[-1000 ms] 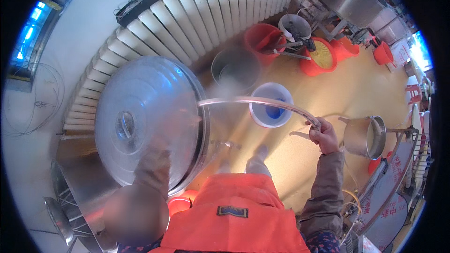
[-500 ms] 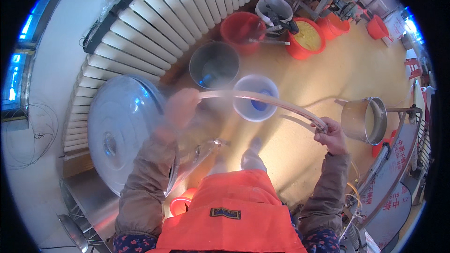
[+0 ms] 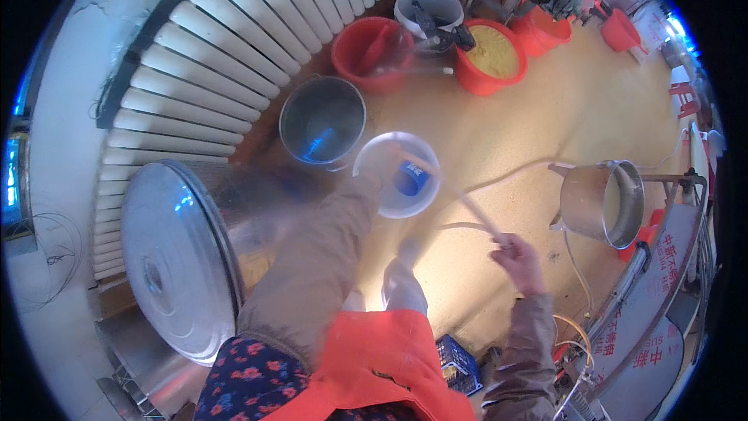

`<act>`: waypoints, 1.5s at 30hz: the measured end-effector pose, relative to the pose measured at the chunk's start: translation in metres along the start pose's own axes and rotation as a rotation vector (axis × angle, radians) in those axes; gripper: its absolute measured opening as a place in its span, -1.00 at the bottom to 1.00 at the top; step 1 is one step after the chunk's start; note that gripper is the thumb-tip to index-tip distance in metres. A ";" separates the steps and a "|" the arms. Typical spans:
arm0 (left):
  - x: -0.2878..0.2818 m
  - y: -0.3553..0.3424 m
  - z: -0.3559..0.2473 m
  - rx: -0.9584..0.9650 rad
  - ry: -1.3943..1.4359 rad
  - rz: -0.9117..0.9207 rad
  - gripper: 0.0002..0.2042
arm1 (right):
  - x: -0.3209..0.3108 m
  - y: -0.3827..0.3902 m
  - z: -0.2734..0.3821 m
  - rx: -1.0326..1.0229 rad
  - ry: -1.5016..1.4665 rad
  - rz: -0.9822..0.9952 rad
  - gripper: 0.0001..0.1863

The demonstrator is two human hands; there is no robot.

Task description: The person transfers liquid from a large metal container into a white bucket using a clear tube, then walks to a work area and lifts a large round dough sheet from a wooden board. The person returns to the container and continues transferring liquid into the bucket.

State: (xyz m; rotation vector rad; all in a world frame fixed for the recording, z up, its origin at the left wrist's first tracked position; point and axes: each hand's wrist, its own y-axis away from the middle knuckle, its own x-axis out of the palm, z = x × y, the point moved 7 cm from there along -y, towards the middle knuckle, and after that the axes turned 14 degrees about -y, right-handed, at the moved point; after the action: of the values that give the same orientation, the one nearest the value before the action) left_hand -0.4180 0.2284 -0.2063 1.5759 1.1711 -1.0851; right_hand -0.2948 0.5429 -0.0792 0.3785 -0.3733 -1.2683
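My right hand (image 3: 518, 262) is closed around a clear hose (image 3: 477, 209). From there the hose slants up and left over a white bucket (image 3: 396, 206) on the floor. A blue object with white marks (image 3: 411, 179) shows inside the bucket; its kind is unclear. My left hand (image 3: 379, 168) reaches over the bucket's left side, beside the upper end of the hose. Motion smears its fingers, so their hold cannot be made out. A metal pail (image 3: 292, 129) stands just beyond, to the left.
Left of my arm stands a large vessel with a round metal lid (image 3: 160, 265). A radiator (image 3: 202, 70) lines the wall. Farther off are a red bucket (image 3: 343, 51) and a red tub of yellow stuff (image 3: 491, 54). A steel pot (image 3: 584, 199) stands right; a blue crate (image 3: 460, 366) is near my feet.
My left hand has swung from beside the lidded vessel rightward over the white bucket, bringing its part of the hose along. My right hand has moved slightly left and down, keeping the hose.
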 end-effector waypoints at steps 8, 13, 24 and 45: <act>0.216 -0.027 0.077 -0.163 0.462 -0.144 -0.68 | 0.106 -0.105 -0.136 0.069 0.093 0.071 -0.61; 0.232 -0.013 0.085 -0.485 1.451 0.128 -0.42 | 0.151 -0.150 -0.195 0.158 0.002 0.114 -0.59; 0.245 0.129 0.002 -0.276 1.296 0.455 -0.42 | 0.155 -0.195 -0.231 0.470 -0.665 0.047 -0.67; 0.275 0.220 0.053 -0.555 0.903 0.088 -0.75 | 0.249 -0.228 -0.251 0.488 -0.802 0.038 -0.48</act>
State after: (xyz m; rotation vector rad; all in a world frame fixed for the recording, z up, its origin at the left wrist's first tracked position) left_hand -0.1628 0.1970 -0.4521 1.6461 1.7578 0.1017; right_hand -0.3055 0.2621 -0.3924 0.2512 -1.3796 -1.2434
